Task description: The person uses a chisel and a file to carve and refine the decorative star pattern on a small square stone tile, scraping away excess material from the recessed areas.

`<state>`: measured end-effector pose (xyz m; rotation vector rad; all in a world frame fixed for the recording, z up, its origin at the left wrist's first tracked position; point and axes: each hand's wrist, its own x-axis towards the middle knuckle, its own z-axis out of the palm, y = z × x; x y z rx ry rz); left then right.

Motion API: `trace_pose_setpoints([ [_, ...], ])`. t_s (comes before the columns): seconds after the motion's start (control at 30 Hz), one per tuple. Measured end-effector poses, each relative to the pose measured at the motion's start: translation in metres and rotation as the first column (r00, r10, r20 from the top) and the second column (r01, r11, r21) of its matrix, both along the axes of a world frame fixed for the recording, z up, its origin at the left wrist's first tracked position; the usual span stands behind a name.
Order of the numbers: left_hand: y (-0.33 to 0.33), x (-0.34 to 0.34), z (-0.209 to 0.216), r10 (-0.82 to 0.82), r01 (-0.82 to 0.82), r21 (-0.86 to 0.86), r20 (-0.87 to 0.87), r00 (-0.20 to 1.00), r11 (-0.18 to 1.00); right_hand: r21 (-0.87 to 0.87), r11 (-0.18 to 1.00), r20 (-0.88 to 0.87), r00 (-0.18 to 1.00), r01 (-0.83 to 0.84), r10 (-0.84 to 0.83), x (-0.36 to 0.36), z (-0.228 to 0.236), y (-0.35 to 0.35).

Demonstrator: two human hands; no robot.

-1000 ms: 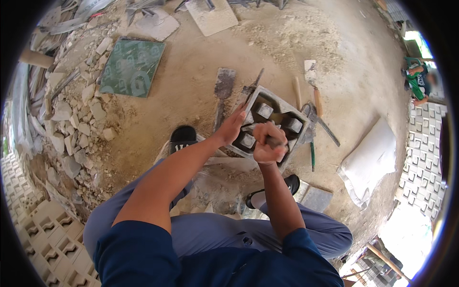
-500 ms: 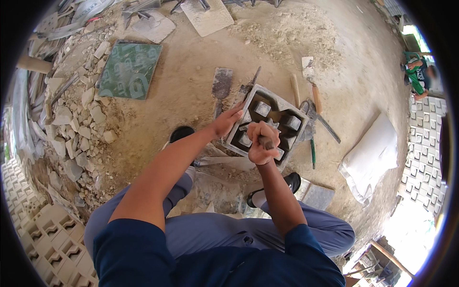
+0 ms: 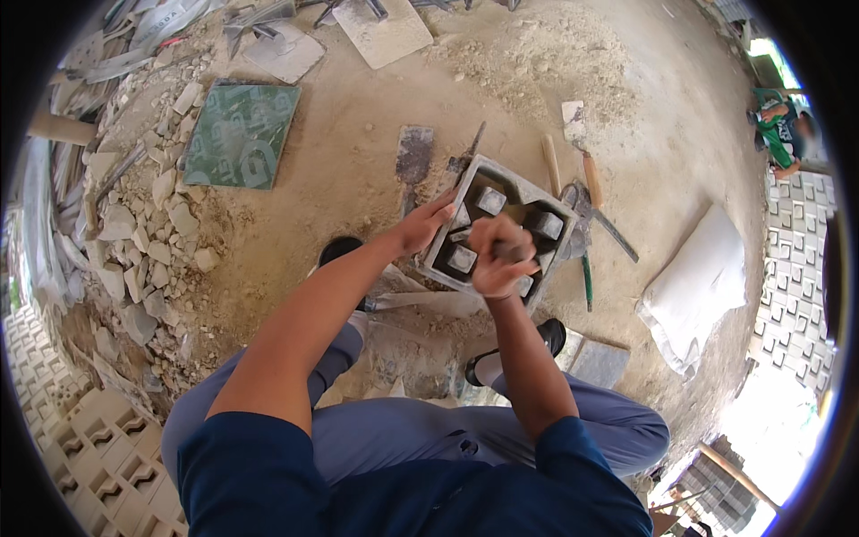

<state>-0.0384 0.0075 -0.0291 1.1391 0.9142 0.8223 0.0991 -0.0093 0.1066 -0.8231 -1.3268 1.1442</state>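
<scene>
A grey rectangular block mould (image 3: 526, 184) stands tilted on the ground before me, with several raised square cores inside. My left hand (image 3: 424, 225) grips its left side, fingers together over the rim. Above the mould's middle, my right hand (image 3: 501, 255) is closed round a dark brown tool handle (image 3: 512, 252) seen nearly end-on. Motion blurs this hand, and the tool's lower end is hidden beneath it. A flat, dirt-caked trowel (image 3: 414, 154) lies just beyond my left hand.
Right of the mould lie a wooden-handled tool (image 3: 551, 166), a trowel (image 3: 591, 179) and a green rod (image 3: 587, 282). A white sack (image 3: 693, 286) rests farther right. Broken rubble (image 3: 148, 233) and a green board (image 3: 242, 134) lie left. Another person (image 3: 780, 130) sits at far right.
My right hand has shifted slightly right with the handle and now looks blurred, its fingers loosened a little. My left hand and the mould have hardly moved.
</scene>
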Motion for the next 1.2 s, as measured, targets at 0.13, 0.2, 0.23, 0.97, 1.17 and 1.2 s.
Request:
trace_pose_setpoints([
  [0.13,0.001,0.009,0.015,0.01,-0.009,-0.056,0.028,1.0,0.998,-0.066,0.997,-0.146,0.989,-0.027,0.018,0.033,0.026,0.006],
  [0.2,0.003,0.003,0.011,0.003,-0.003,-0.026,0.03,1.0,1.0,-0.032,0.999,-0.173,0.985,-0.033,0.027,0.031,0.034,0.004],
  [0.23,0.001,0.002,0.009,0.006,-0.005,-0.029,0.029,1.0,1.0,0.005,0.999,-0.199,0.979,-0.034,0.034,0.03,0.036,0.003],
  [0.97,-0.001,0.008,0.003,0.028,-0.024,-0.075,0.045,0.999,0.997,0.01,0.999,-0.032,0.999,-0.04,0.04,0.016,-0.005,0.006],
  [1.17,0.002,0.007,0.005,0.017,-0.016,0.029,-0.008,1.0,0.999,0.041,0.999,-0.113,0.993,0.036,-0.031,0.015,-0.011,0.006],
  [1.2,-0.001,0.009,0.007,0.015,-0.015,0.027,-0.004,1.0,1.0,0.039,0.999,-0.109,0.994,0.037,-0.032,0.014,-0.011,0.006],
])
